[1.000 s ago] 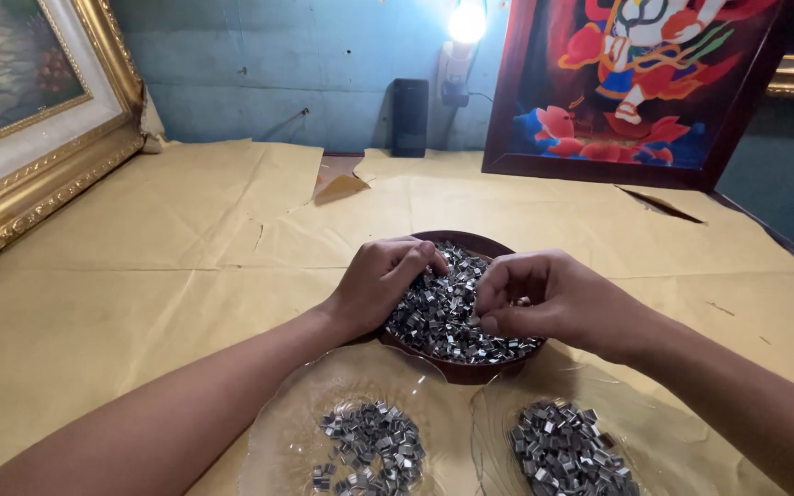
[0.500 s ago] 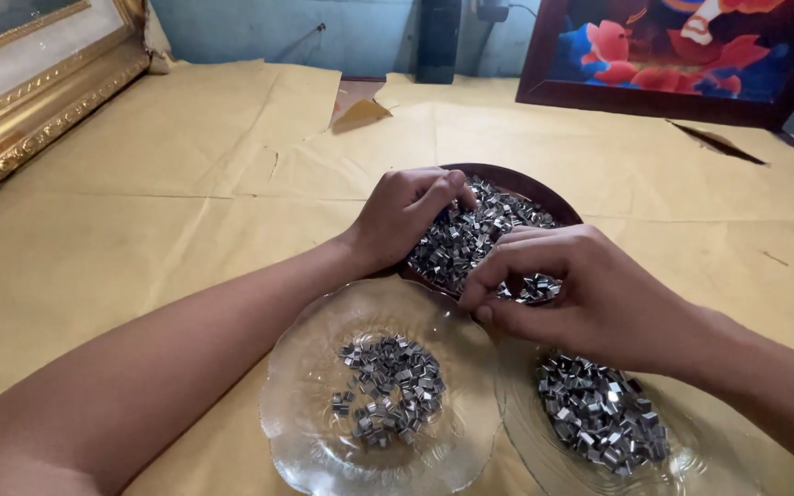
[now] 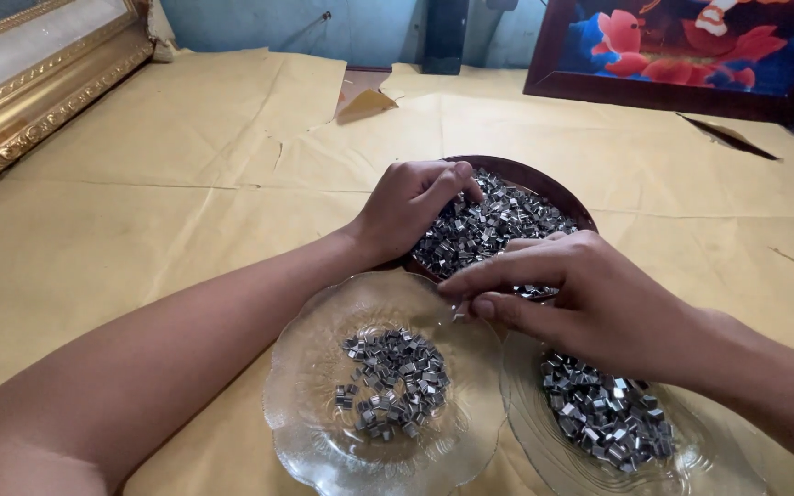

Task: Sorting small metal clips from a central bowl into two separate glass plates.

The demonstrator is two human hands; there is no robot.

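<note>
Right hand [image 3: 590, 303] pinches metal clips [image 3: 493, 225] at brown bowl's [image 3: 562, 188] near rim; left hand [image 3: 411, 207] curled, grip unclear.

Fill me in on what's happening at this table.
A person is picking through small metal clips. The left hand rests in the heaped dark bowl. The right hand pinches at the bowl's near edge, above two clear glass dishes: the left dish and right dish each hold a smaller pile.

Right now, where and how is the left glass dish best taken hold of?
Grip the left glass dish by its scalloped rim at the near-left edge, coming from the left. That side lies bare; the right hand hangs over its far-right rim, where the other dishes crowd it.
</note>
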